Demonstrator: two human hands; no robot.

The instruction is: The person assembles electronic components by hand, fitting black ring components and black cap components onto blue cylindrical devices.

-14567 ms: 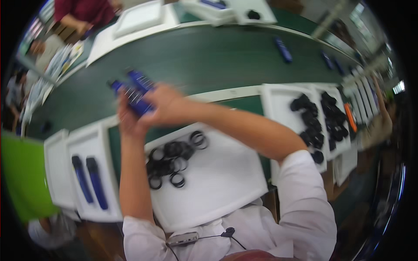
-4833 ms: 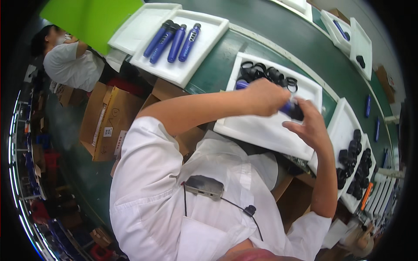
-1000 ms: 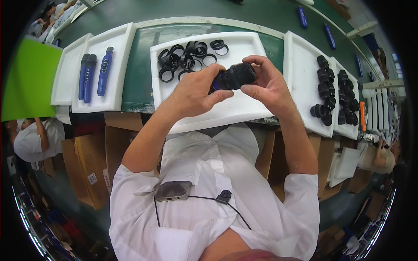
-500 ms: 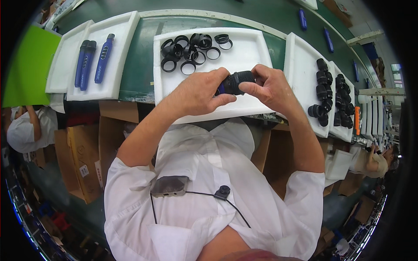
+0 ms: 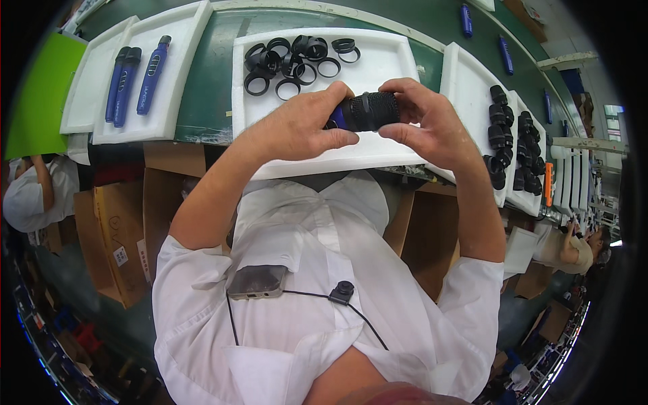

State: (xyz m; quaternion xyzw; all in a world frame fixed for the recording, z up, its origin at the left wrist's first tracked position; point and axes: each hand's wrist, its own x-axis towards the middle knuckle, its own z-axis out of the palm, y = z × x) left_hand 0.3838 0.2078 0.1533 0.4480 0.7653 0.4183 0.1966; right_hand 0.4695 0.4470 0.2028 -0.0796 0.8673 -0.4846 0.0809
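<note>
My left hand (image 5: 297,128) is closed round the blue body of a microphone (image 5: 372,112), whose black mesh head points to the right. Thumb and fingers of my right hand (image 5: 435,125) curve about the free end of that head, fingertips at its edge. A black ring seems to sit round the head's middle. Both hands are above a white foam tray (image 5: 364,158). Behind them in this tray lies a loose group of black rings (image 5: 287,81), some overlapping. Most of the blue body is hidden inside my left hand.
Left, a foam tray (image 5: 172,91) holds blue microphones (image 5: 150,77) with dark heads. Two trays at right carry rows of black microphone heads (image 5: 498,116). More blue microphones (image 5: 506,55) lie across the green table (image 5: 209,88). Cardboard boxes (image 5: 111,236) stand below; other people sit at both sides.
My right hand has loosened and shifted toward the end of the mesh head, uncovering more of it. The whole view has shifted slightly, with the table higher in the picture.
</note>
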